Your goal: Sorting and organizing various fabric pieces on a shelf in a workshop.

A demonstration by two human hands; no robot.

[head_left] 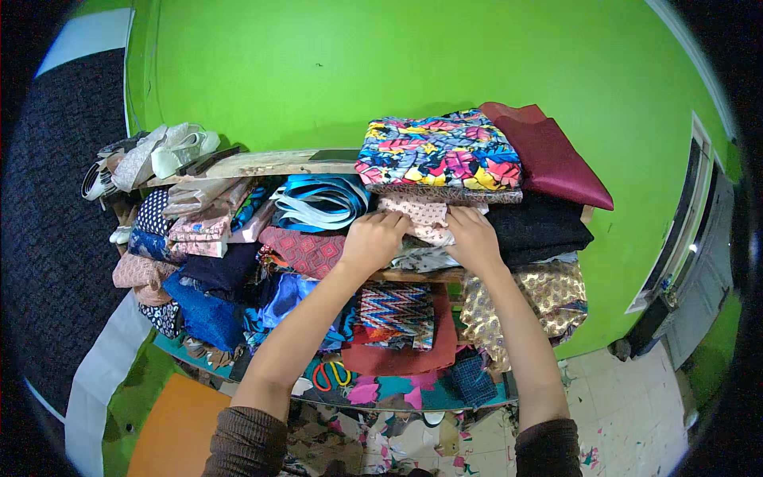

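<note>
Both my arms reach forward to a shelf packed with folded fabrics. Between my hands lies a pale pink fabric (419, 216) with small dark marks. My left hand (376, 238) is closed on its left side, fingertips partly hidden. On its right side my right hand (474, 238) grips the edge with curled fingers. Just above sits a folded bright floral fabric (439, 153) on a brown patterned one. A white and grey fabric (425, 258) shows beneath the pink one. Beside my right hand is folded black fabric (540, 229); a blue and white roll (322, 202) is left of my left hand.
Dark red fabric (556, 155) overhangs the shelf's right end. Gold patterned cloth (528, 306) hangs below the black stack. Orange-handled scissors (322, 377) lie on the lower level. Scraps litter the tiled floor (612, 389). A green wall (318, 79) stands behind; dark cloth hangs at left.
</note>
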